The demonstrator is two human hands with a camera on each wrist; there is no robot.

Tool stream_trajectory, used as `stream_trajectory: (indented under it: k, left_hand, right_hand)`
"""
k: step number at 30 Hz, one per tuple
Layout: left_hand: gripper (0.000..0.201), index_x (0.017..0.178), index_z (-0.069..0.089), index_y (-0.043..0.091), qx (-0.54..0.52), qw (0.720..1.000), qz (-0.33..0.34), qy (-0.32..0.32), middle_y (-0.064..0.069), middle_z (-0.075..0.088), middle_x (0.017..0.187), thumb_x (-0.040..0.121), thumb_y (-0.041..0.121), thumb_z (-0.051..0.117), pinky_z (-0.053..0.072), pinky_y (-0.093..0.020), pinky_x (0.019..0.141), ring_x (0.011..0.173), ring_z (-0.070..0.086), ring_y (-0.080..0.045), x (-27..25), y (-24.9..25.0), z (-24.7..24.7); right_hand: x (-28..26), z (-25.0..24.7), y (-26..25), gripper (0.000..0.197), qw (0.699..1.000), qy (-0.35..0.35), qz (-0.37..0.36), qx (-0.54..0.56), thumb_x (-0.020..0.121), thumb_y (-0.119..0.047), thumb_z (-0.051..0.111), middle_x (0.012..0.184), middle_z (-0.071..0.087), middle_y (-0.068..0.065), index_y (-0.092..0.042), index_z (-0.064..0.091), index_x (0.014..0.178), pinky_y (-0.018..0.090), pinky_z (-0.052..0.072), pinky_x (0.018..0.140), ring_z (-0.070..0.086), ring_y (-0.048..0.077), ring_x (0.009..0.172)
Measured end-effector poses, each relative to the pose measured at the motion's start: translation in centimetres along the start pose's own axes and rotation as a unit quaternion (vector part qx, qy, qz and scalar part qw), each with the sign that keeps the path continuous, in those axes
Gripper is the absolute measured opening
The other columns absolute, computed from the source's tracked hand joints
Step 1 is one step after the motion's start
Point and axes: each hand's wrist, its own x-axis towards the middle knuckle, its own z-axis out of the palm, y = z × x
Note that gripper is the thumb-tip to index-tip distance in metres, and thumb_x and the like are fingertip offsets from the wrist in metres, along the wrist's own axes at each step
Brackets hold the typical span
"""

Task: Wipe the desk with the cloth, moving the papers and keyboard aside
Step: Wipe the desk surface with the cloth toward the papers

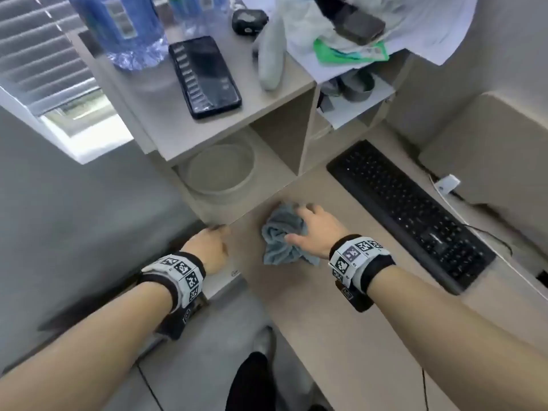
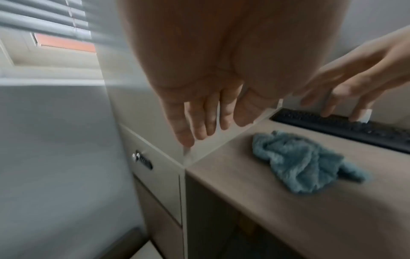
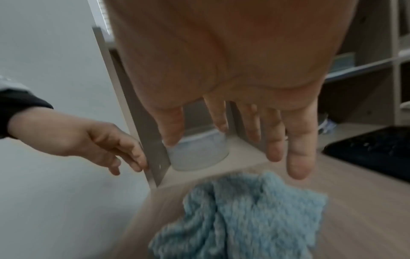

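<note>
A crumpled blue cloth (image 1: 278,238) lies on the beige desk (image 1: 341,292) near its left end. My right hand (image 1: 311,226) hovers just above it with fingers spread and straight; the left wrist view shows a gap between that right hand (image 2: 346,94) and the cloth (image 2: 303,164). My left hand (image 1: 212,244) is open at the desk's left corner, its fingers (image 3: 135,157) touching the shelf unit's side panel. A black keyboard (image 1: 412,215) lies diagonally to the right of the cloth. White papers (image 1: 415,28) are piled on the shelf unit at the top right.
The shelf unit's top carries a black phone (image 1: 204,75) and a large water bottle (image 1: 118,28). A round clear container (image 1: 219,170) sits in the cubby behind the cloth. A white cable (image 1: 474,218) runs past the keyboard. A drawer with a combination lock (image 2: 142,161) is below the left hand.
</note>
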Motion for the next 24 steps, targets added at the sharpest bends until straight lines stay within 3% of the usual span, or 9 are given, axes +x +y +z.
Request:
stream_trajectory:
  k: [2, 6, 10, 13, 17, 20, 22, 24]
  left_hand:
    - [0.042, 0.132, 0.046, 0.011, 0.004, 1.000, -0.007, -0.017, -0.009, 0.048, 0.141, 0.090, 0.010, 0.042, 0.034, -0.030, 0.105, 0.129, 0.046, -0.029, 1.1, -0.7, 1.3]
    - [0.057, 0.139, 0.043, 0.011, -0.006, 1.000, -0.001, -0.011, -0.008, 0.042, 0.147, 0.082, 0.008, 0.044, 0.037, -0.033, 0.110, 0.135, 0.041, -0.026, 3.5, -2.7, 4.3]
    - [0.059, 0.134, 0.052, 0.013, 0.023, 0.999, 0.019, 0.030, -0.002, 0.047, 0.144, 0.077, 0.002, 0.045, 0.038, -0.031, 0.109, 0.132, 0.042, -0.023, 4.5, -3.2, 4.5]
    - [0.056, 0.127, 0.059, 0.021, 0.032, 0.999, 0.015, 0.027, 0.006, 0.053, 0.139, 0.076, 0.003, 0.043, 0.045, -0.036, 0.103, 0.126, 0.051, -0.023, 4.7, -3.6, 3.6]
    - [0.051, 0.119, 0.063, 0.021, 0.046, 0.999, 0.023, 0.016, 0.007, 0.055, 0.138, 0.075, 0.004, 0.042, 0.048, -0.038, 0.099, 0.124, 0.054, -0.023, 4.4, -3.4, 3.0]
    - [0.048, 0.118, 0.064, 0.018, 0.056, 0.998, 0.028, 0.022, 0.007, 0.055, 0.139, 0.076, 0.007, 0.045, 0.047, -0.036, 0.100, 0.127, 0.051, -0.020, 4.0, -3.1, 3.1]
    - [0.047, 0.118, 0.064, 0.019, 0.052, 0.998, 0.021, 0.023, 0.008, 0.055, 0.139, 0.076, 0.007, 0.046, 0.047, -0.035, 0.100, 0.127, 0.050, -0.020, 3.9, -2.9, 3.4]
    - [0.048, 0.120, 0.063, 0.019, 0.054, 0.998, 0.020, 0.022, 0.007, 0.054, 0.139, 0.076, 0.007, 0.046, 0.047, -0.035, 0.099, 0.127, 0.050, -0.021, 3.9, -2.9, 3.5]
  right_hand:
    - [2.3, 2.2, -0.2, 0.075, 0.999, -0.026, 0.002, -0.024, 0.088, -0.054, 0.058, 0.155, 0.026, 0.013, -0.030, 0.026, 0.151, 0.049, 0.043, 0.103, 0.036, 0.041, 0.134]
    - [5.2, 7.0, -0.5, 0.076, 0.993, -0.076, 0.007, -0.093, 0.087, -0.058, 0.055, 0.164, -0.001, -0.002, -0.045, 0.016, 0.151, 0.059, 0.032, 0.109, 0.002, 0.042, 0.147]
    - [4.9, 10.0, -0.5, 0.069, 0.984, -0.066, -0.051, -0.159, 0.094, -0.047, 0.049, 0.165, -0.012, 0.000, -0.042, 0.013, 0.153, 0.068, 0.014, 0.112, -0.012, 0.045, 0.147]
    - [5.0, 9.6, 2.4, 0.068, 0.983, -0.057, -0.056, -0.164, 0.096, -0.050, 0.048, 0.166, -0.011, -0.005, -0.043, 0.013, 0.154, 0.065, 0.015, 0.114, -0.010, 0.037, 0.150]
    - [6.2, 6.8, 7.2, 0.071, 0.987, -0.009, 0.087, -0.134, 0.095, -0.050, 0.049, 0.166, -0.008, -0.006, -0.042, 0.012, 0.155, 0.061, 0.021, 0.115, -0.006, 0.035, 0.151]
    - [7.8, 5.8, 6.0, 0.075, 0.984, -0.002, 0.146, -0.104, 0.093, -0.048, 0.052, 0.165, -0.009, -0.003, -0.037, 0.012, 0.155, 0.063, 0.022, 0.114, -0.007, 0.038, 0.150]
    - [8.7, 6.4, 3.0, 0.075, 0.987, -0.018, 0.121, -0.104, 0.094, -0.051, 0.047, 0.166, -0.012, 0.000, -0.035, 0.008, 0.156, 0.066, 0.016, 0.114, -0.010, 0.041, 0.150]
    - [8.4, 8.1, -0.5, 0.076, 0.988, -0.053, 0.029, -0.143, 0.096, -0.050, 0.045, 0.165, -0.017, 0.002, -0.034, 0.003, 0.157, 0.070, 0.008, 0.114, -0.015, 0.042, 0.149]
